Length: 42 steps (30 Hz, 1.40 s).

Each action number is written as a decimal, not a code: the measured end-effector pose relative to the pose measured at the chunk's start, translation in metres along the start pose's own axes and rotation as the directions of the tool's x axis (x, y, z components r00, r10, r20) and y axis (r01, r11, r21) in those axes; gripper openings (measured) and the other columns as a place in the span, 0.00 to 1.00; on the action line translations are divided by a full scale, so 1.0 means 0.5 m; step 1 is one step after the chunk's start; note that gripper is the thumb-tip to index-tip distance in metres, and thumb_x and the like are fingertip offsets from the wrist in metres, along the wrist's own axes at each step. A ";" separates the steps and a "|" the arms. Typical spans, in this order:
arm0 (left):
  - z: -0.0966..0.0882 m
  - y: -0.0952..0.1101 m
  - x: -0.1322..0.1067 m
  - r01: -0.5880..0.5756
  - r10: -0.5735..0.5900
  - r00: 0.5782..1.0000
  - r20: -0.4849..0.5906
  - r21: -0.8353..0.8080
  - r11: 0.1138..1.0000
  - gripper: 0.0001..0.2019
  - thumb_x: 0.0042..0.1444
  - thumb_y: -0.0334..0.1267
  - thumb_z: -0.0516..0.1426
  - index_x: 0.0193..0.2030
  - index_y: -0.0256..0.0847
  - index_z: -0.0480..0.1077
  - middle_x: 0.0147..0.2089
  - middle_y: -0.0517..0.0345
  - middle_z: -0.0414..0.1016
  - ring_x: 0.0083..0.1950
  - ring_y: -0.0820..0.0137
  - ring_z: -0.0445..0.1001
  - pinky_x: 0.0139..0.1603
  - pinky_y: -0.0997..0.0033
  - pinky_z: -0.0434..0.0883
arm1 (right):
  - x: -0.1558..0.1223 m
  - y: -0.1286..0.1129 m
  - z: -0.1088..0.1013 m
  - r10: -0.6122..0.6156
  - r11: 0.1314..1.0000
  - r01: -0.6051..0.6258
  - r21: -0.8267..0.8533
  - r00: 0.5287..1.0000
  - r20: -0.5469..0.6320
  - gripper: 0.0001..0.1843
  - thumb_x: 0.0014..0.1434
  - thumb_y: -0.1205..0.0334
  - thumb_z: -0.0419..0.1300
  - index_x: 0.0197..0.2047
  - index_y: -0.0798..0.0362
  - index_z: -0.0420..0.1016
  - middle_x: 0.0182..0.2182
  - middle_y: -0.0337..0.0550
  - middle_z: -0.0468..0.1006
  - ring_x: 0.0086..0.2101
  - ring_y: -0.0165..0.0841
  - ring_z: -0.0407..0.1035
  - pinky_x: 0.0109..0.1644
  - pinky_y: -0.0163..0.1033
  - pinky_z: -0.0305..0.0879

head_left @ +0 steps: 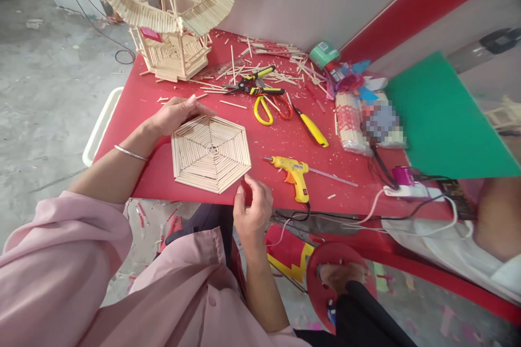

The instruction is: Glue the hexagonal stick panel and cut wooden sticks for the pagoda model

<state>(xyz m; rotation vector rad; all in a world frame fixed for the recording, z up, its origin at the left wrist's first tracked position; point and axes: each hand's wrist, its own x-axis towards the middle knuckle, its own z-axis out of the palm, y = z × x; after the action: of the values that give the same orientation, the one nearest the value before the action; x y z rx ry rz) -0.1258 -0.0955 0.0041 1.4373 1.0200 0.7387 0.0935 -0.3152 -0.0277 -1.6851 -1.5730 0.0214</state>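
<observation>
Pale wood forms the panel (201,165), a hexagon lying apparently flat on the red surface (154,176), between the hands. Progress: judged near complete; all six sectors look filled, row upon row, and the rim is closed on every side. Outstanding: a small opening at the centre and narrow gaps between some rows; whether bonding is finished cannot be told. Condition: rows run parallel to the rim, shortening inward, with seams meeting at the middle; no break noted. Left hand (177,114): at the panel's far left edge, fingers extended together, thumb raised. Right hand (255,209): at the panel's near right corner, fingers half curled; whether they pinch it, cannot tell. Right of the panel lies the glue gun (296,172), unheld; beyond the panel, pliers (247,87); beyond and left, a tower (142,11), unattached to it.
</observation>
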 end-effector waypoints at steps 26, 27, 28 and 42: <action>0.011 0.048 -0.021 -0.032 0.015 0.989 0.149 0.116 0.993 0.40 0.64 0.65 0.38 0.49 0.30 0.76 0.40 0.44 0.79 0.47 0.60 0.79 0.49 0.59 0.74 | -0.001 0.003 0.003 -0.169 0.983 0.169 -0.070 0.986 0.000 0.16 0.64 0.66 0.58 0.54 0.54 0.78 0.48 0.49 0.83 0.49 0.40 0.73 0.55 0.47 0.69; 0.009 0.045 -0.020 -0.032 0.020 0.987 0.157 0.073 0.997 0.38 0.63 0.65 0.41 0.47 0.30 0.76 0.40 0.44 0.80 0.47 0.60 0.79 0.49 0.58 0.74 | -0.002 0.004 0.003 -0.173 0.982 0.172 -0.077 0.985 0.000 0.16 0.64 0.66 0.58 0.54 0.53 0.78 0.48 0.49 0.83 0.49 0.40 0.73 0.55 0.47 0.69; 0.007 0.041 -0.019 -0.030 0.026 0.986 0.166 0.024 0.999 0.36 0.62 0.66 0.44 0.45 0.32 0.77 0.40 0.43 0.80 0.47 0.59 0.79 0.49 0.58 0.74 | -0.003 0.004 0.004 -0.174 0.982 0.173 -0.082 0.985 0.000 0.16 0.64 0.65 0.58 0.54 0.53 0.77 0.48 0.49 0.83 0.50 0.40 0.73 0.55 0.48 0.69; 0.004 0.033 -0.018 -0.030 0.040 0.988 0.151 -0.070 0.997 0.33 0.57 0.65 0.53 0.48 0.36 0.80 0.44 0.42 0.82 0.50 0.53 0.78 0.54 0.51 0.73 | -0.010 0.004 0.011 -0.122 0.985 0.123 -0.117 0.992 0.019 0.19 0.66 0.62 0.56 0.58 0.53 0.76 0.51 0.51 0.82 0.51 0.42 0.72 0.56 0.50 0.68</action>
<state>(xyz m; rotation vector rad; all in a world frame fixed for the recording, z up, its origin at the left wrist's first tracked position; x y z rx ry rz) -0.1250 -0.1036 0.0210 1.4337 0.8466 0.6715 0.0911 -0.3160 -0.0348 -1.6769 -1.7132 -0.1272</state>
